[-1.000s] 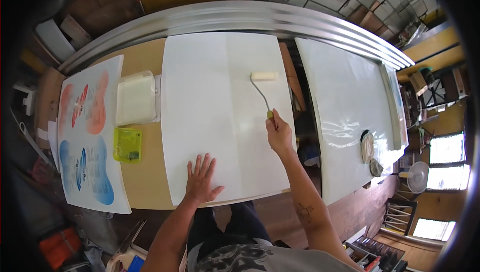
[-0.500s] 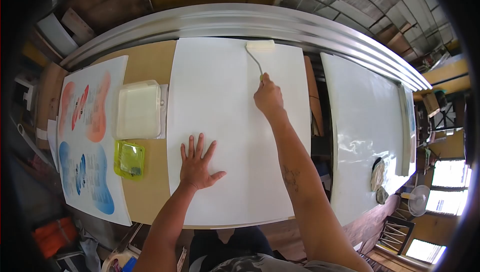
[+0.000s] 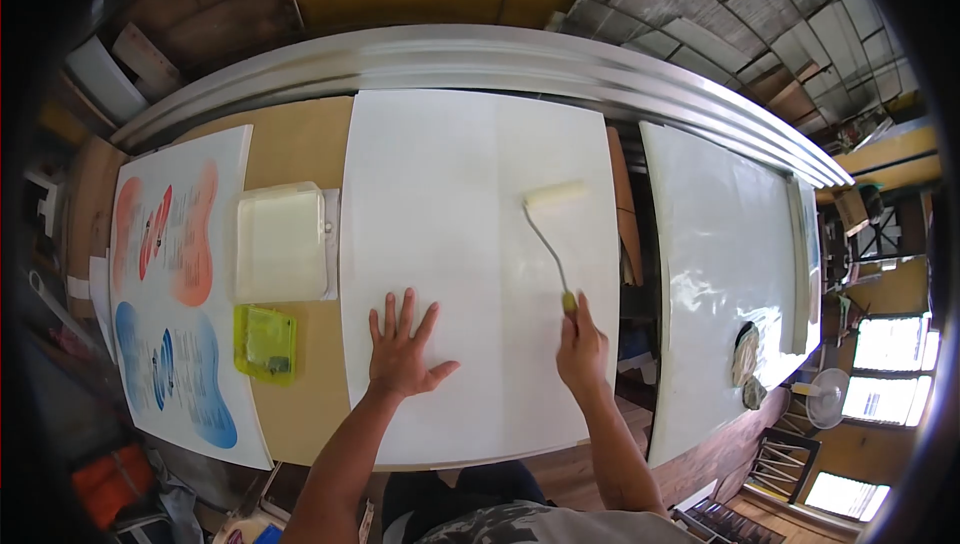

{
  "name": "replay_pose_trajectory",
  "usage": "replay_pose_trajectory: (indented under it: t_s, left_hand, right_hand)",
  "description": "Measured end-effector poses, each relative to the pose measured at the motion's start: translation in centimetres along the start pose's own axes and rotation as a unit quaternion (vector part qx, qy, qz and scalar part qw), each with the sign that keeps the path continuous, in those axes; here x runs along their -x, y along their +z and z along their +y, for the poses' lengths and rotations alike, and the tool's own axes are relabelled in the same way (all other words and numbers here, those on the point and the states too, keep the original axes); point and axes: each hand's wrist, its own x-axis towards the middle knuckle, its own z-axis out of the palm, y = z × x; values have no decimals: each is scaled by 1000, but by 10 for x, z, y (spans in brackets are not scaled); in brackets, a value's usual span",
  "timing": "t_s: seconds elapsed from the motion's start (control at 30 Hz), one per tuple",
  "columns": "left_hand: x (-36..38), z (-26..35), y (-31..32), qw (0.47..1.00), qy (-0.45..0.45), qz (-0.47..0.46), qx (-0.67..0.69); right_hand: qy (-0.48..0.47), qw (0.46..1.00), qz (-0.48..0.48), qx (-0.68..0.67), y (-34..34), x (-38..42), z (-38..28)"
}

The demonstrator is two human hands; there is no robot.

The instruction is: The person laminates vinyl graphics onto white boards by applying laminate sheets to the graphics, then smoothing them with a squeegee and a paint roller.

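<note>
A large white sheet (image 3: 430,204) lies flat on the table in front of me. My left hand (image 3: 405,352) rests on its lower left part, palm down with fingers spread. In my right hand (image 3: 583,347) is the handle of a paint roller (image 3: 556,196). The roller's pale sleeve touches the right half of the sheet, and its bent wire frame runs down to the grip. Left of the sheet sits a shallow white tray (image 3: 280,242). Just below that is a smaller yellow-green tray (image 3: 265,346) with something dark inside.
At the far left lies a printed board (image 3: 180,284) with red and blue shapes. Brown cardboard (image 3: 300,139) shows under the trays. A glossy white panel (image 3: 715,274) stands to the right, carrying crumpled cloth-like items (image 3: 747,356). Long metal strips (image 3: 480,59) border the back. A fan (image 3: 826,399) is at right.
My right hand has drawn the roller from the sheet's top edge down toward me and slightly right. My left hand stays at the same spot on the sheet. The view has tilted slightly.
</note>
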Motion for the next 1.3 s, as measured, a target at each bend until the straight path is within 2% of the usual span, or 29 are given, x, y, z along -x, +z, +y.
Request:
replay_pose_trajectory:
  t_s: [0.03,0.1,0.13,0.17,0.2,0.23,0.27,0.33,0.4,0.53,0.6,0.63,0.67,0.73,0.77,0.9,0.97,1.0,1.07,1.3]
  left_hand:
    - [0,0,0,1000,4,7,0]
    - [-2,3,0,1000,3,13,-2]
    - [-4,5,-3,1000,4,12,8]
    - [-1,5,-7,1000,-4,11,14]
    - [2,6,-8,1000,-27,9,4]
    - [-1,7,-7,1000,-13,19,18]
    - [2,2,-6,999,3,27,33]
    - [7,-8,-4,999,-4,38,19]
    - [3,5,1,998,30,53,30]
    - [6,4,3,998,18,60,2]
    - [7,7,1,999,14,49,-17]
    - [7,8,0,999,14,41,-27]
    - [10,11,0,999,19,40,-25]
    - [16,15,2,998,1,16,-54]
    - [20,17,3,998,1,8,-58]
    - [28,23,6,997,-5,0,-77]
    - [27,23,6,997,4,13,-74]
    - [27,23,6,997,13,21,-67]
    - [24,21,6,997,18,23,-72]
    - [21,20,5,997,22,10,-77]
  right_hand:
    - [-14,999,33,18,-9,22,8]
    - [38,998,40,35,-23,58,19]
    - [64,998,0,-1,-28,67,24]
    - [185,969,-40,-158,-28,75,26]
    - [302,899,-85,-305,-31,79,11]
    - [269,905,-162,-287,-35,82,6]
    - [286,900,-169,-282,-36,82,-10]
    - [156,946,-125,-254,-21,91,-18]
    - [117,967,-76,-212,-18,98,-28]
    - [125,990,27,-55,-34,98,-13]
    - [114,991,68,26,-37,89,52]
    - [69,993,93,30,-42,83,82]
    - [73,992,96,33,-49,81,104]
    - [136,985,103,-39,-60,76,119]
    - [186,979,62,-51,-67,80,126]
    - [221,972,6,-77,-70,94,140]
    - [35,996,83,9,-62,90,151]
    - [36,996,85,6,-66,82,143]
    - [125,990,30,-58,-83,52,108]
    - [50,998,29,-27,-64,-66,94]
